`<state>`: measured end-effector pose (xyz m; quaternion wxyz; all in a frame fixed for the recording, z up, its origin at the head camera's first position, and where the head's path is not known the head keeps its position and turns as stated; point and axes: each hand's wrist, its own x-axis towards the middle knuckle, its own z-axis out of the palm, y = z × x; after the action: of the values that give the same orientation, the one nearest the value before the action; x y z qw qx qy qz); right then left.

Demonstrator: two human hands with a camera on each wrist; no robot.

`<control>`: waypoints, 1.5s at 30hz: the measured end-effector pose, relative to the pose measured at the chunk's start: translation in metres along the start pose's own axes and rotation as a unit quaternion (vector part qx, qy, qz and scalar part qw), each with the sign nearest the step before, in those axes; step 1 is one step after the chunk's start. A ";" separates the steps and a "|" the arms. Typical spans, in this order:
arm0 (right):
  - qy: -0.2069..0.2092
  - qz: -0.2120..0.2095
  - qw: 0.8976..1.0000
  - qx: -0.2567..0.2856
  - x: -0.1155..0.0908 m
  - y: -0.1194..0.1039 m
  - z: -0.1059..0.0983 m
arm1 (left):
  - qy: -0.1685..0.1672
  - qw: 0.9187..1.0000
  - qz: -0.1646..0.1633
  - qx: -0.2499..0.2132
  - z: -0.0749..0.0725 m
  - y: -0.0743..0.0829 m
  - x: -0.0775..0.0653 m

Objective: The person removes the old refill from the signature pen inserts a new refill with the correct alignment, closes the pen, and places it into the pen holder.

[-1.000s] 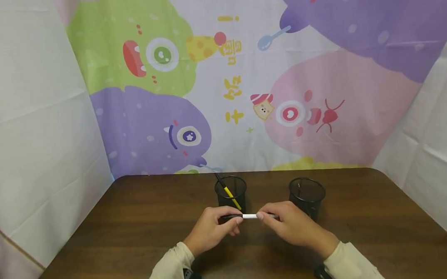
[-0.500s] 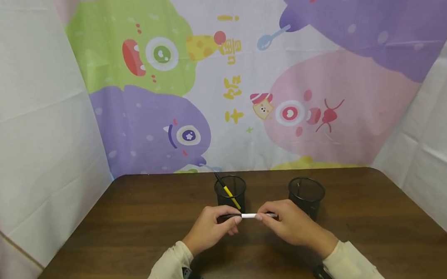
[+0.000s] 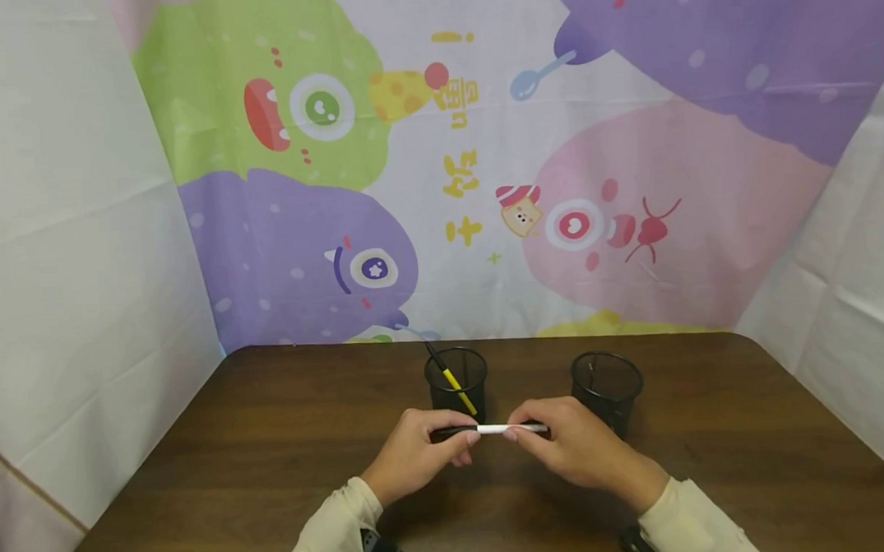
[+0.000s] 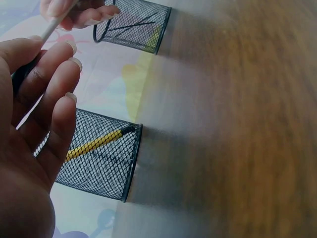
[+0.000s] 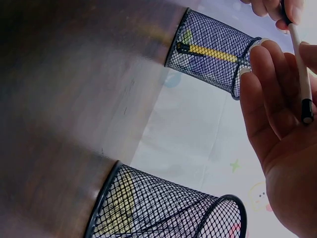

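Observation:
Both hands hold one slim white pen [image 3: 493, 428] with black ends, level above the table in the head view. My left hand [image 3: 420, 450] pinches its long black end between thumb and fingers. On the white barrel, the right hand [image 3: 583, 447] has its thumb and fingertips near the other end; its short black tip [image 5: 307, 111] lies over the palm in the right wrist view. Just beyond the left hand stands a black mesh pen cup [image 3: 440, 401], with a yellow-and-black pen [image 3: 458, 388] leaning inside. Behind the right hand is a second mesh cup [image 3: 610, 396].
The brown wooden table [image 3: 272, 448] reaches back to a cartoon-printed cloth [image 3: 480, 291]. Pale cloth walls [image 3: 77, 242] close in both sides. A gap of bare wood separates the two cups.

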<state>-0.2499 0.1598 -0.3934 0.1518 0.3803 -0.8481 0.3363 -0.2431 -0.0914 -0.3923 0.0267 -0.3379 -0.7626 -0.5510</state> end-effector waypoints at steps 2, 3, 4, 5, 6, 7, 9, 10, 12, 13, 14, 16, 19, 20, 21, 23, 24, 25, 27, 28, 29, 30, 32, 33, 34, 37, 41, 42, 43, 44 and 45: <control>-0.001 0.001 1.000 0.001 0.000 0.000 0.000 | -0.001 1.000 -0.002 0.001 0.000 0.000 0.000; -0.002 0.002 1.000 0.002 0.000 0.000 -0.001 | -0.002 1.000 -0.002 0.001 0.000 0.000 0.001; -0.003 0.002 1.000 0.004 0.000 0.000 -0.001 | -0.002 1.000 -0.002 0.001 0.000 0.000 0.001; -0.003 0.004 1.000 0.005 0.000 0.000 -0.001 | -0.003 1.000 -0.003 0.000 0.000 -0.001 0.001; -0.003 0.004 1.000 0.007 0.000 0.000 -0.001 | -0.003 1.000 -0.004 -0.001 0.000 -0.001 0.001; -0.004 0.004 1.000 0.008 0.000 0.000 -0.001 | -0.003 1.000 -0.004 -0.001 0.000 -0.001 0.001; -0.003 0.003 1.000 0.006 0.000 0.000 -0.001 | -0.003 1.000 -0.003 -0.002 0.000 -0.001 0.001; -0.002 0.002 1.000 0.005 0.000 0.000 -0.001 | -0.003 1.000 -0.003 -0.002 0.000 -0.001 0.001; 0.000 -0.002 1.000 0.001 0.000 0.000 -0.001 | -0.004 1.000 -0.003 -0.002 0.000 -0.002 0.000; 0.001 -0.005 1.000 -0.002 0.000 0.000 0.000 | -0.005 1.000 -0.002 -0.002 0.000 -0.002 0.000; 0.002 -0.007 1.000 -0.003 0.000 -0.001 0.000 | -0.005 1.000 -0.003 -0.003 0.000 -0.002 0.000; 0.004 -0.010 1.000 -0.002 0.000 -0.001 0.000 | -0.008 1.000 -0.005 -0.004 -0.001 -0.002 0.000; 0.007 -0.011 1.000 -0.002 0.000 -0.001 0.001 | -0.012 1.000 -0.006 -0.006 -0.001 -0.002 0.000; 0.007 -0.011 1.000 -0.002 0.000 -0.001 0.001 | -0.014 1.000 -0.006 -0.006 -0.001 -0.002 -0.001; 0.008 -0.011 1.000 -0.005 0.000 -0.001 0.001 | -0.014 1.000 -0.004 -0.006 -0.002 -0.002 -0.001; 0.009 -0.011 1.000 -0.012 0.000 -0.001 0.001 | -0.015 1.000 -0.003 -0.004 -0.002 -0.002 0.000; 0.008 -0.011 1.000 -0.014 0.000 -0.001 0.001 | -0.015 1.000 -0.003 -0.003 -0.001 -0.002 0.000; 0.007 -0.012 1.000 -0.016 0.000 -0.001 0.001 | -0.015 1.000 -0.003 -0.002 -0.001 -0.002 0.000; 0.001 -0.011 1.000 -0.017 0.001 -0.001 0.001 | -0.015 1.000 -0.001 0.002 -0.001 -0.002 0.000; -0.003 -0.009 1.000 -0.017 0.001 -0.001 0.001 | -0.014 1.000 0.001 0.005 -0.001 -0.003 0.000; -0.008 -0.005 1.000 -0.017 0.001 -0.001 0.001 | -0.015 1.000 0.006 0.007 -0.001 -0.003 0.000; -0.014 0.001 1.000 -0.015 0.001 -0.002 0.001 | -0.014 1.000 0.011 0.010 -0.001 -0.003 0.000; -0.025 0.013 0.999 -0.016 0.001 -0.002 0.000 | -0.014 1.000 0.021 0.015 -0.002 -0.002 0.000; -0.028 0.016 0.999 -0.019 0.001 -0.003 0.000 | -0.013 0.999 0.026 0.017 -0.002 -0.002 0.000; -0.031 0.019 0.999 -0.022 0.001 -0.003 0.000 | -0.012 0.999 0.028 0.017 -0.002 -0.001 -0.001; -0.033 0.011 0.999 -0.030 0.001 -0.002 0.000 | -0.008 0.999 0.027 0.021 -0.001 0.000 -0.001; -0.029 -0.008 0.999 -0.033 0.000 -0.001 0.001 | -0.008 0.999 0.026 0.020 0.000 0.000 -0.002; -0.027 -0.011 0.999 -0.033 0.000 -0.002 0.001 | -0.008 0.999 0.026 0.018 0.000 -0.001 -0.002; -0.026 -0.012 0.999 -0.031 0.000 -0.002 0.001 | -0.008 0.999 0.027 0.017 0.000 -0.001 -0.002; -0.024 -0.012 0.999 -0.031 0.000 -0.002 0.001 | -0.009 0.999 0.027 0.018 0.000 -0.002 -0.002; -0.022 -0.012 0.999 -0.030 0.000 -0.002 0.002 | -0.009 0.999 0.027 0.018 0.000 -0.002 -0.002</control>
<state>-0.2482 0.1578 -0.3937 0.1482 0.3935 -0.8561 0.3005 -0.2424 -0.0929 -0.3946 0.0403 -0.3628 -0.7634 -0.5330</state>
